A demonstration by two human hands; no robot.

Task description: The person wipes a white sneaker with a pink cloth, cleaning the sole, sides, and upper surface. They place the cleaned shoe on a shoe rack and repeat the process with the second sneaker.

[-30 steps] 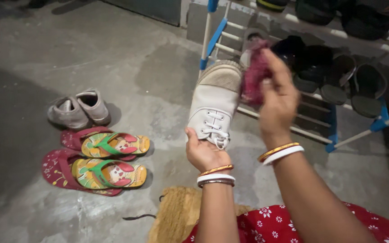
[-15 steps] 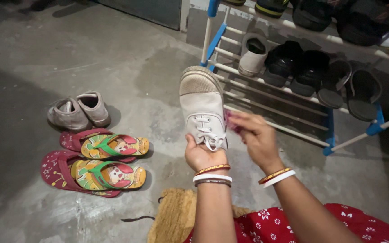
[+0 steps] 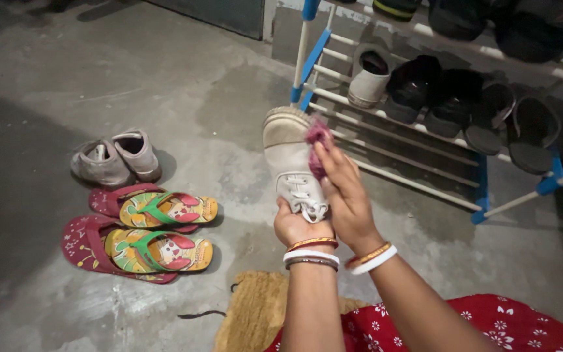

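Right hand (image 3: pixel 346 202) moved back up; fingers press pink cloth (image 3: pixel 316 140) onto white shoe (image 3: pixel 291 163) toe; left hand (image 3: pixel 298 225) grips heel.

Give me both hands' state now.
Left hand: closed, holding white shoe by the heel.
Right hand: pressing pink cloth against the shoe.

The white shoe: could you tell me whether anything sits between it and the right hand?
Only the pink cloth, pressed by the right hand against the white shoe. The left hand holds the heel directly.
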